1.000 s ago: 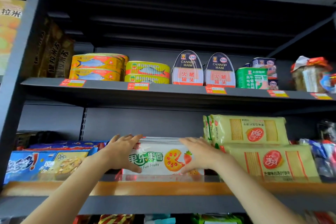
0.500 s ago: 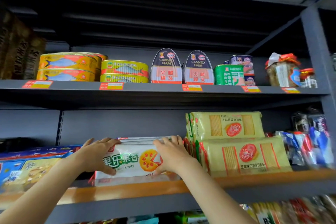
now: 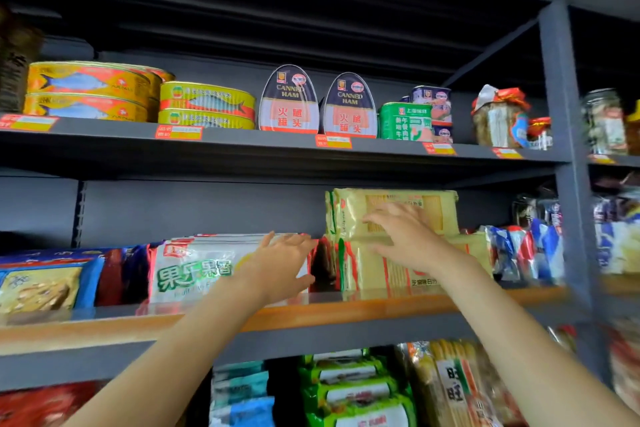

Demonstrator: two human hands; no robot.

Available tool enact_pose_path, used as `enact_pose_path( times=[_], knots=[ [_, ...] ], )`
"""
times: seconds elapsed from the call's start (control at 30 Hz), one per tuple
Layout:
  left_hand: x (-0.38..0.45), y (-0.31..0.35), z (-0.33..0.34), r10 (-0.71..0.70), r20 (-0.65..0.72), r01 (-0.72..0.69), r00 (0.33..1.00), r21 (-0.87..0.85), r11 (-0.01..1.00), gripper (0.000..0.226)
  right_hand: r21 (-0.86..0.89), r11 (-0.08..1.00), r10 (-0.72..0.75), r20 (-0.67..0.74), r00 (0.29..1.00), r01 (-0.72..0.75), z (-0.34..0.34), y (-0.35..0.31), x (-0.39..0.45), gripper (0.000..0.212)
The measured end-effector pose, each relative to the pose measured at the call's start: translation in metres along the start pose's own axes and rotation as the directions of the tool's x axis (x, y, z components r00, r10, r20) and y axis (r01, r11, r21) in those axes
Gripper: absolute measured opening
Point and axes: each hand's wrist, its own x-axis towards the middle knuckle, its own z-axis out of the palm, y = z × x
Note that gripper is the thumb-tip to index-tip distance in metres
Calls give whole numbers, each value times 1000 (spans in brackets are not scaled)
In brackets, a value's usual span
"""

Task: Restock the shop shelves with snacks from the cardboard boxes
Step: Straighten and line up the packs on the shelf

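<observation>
On the middle shelf [image 3: 311, 314], with its orange front edge, blue snack packs [image 3: 41, 284] lie at the left end. Just right of them stands the white fruit-biscuit pack [image 3: 194, 267] with green lettering, near the shelf's front edge. The left hand [image 3: 280, 263] rests flat against the right part of this pack, fingers straight and spread, thumb low near the pack's bottom edge; it curls round nothing. A narrow dark gap separates that pack from the stack of yellow cracker packs [image 3: 363, 274] to the right. The right hand [image 3: 405, 236] lies on the front of this stack, where the upper pack [image 3: 440, 204] sits on the lower one, fingers extended and relaxed, gripping nothing. Further right, blue-and-red wrapped packets [image 3: 523, 253] stand beside the grey upright post [image 3: 568, 184]. On the shelf above, left to right: yellow fish tins [image 3: 93, 90], two canned ham tins [image 3: 318, 104], a green can [image 3: 405, 121], and a jar [image 3: 498, 118]. Below, green packs [image 3: 353, 388] are stacked.
</observation>
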Motion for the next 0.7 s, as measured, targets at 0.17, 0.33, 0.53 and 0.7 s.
enact_pose_path(
  times=[0.17,0.33,0.53,0.7],
  knots=[
    [5,23,6,-38,-119,19,992,-159,987,51,81,996,8,222,975,-27,10,21,-18,69],
    [23,54,13,-149,-78,116,986,-326,938,52,75,997,-20,197,980,5,15,29,-17,72],
    [34,77,20,-285,-35,264,958,-284,922,68,60,996,-73,155,985,65,23,38,-16,71],
    [34,90,9,-373,15,367,928,-216,905,67,77,990,-129,143,981,119,25,45,-14,72]
  ],
)
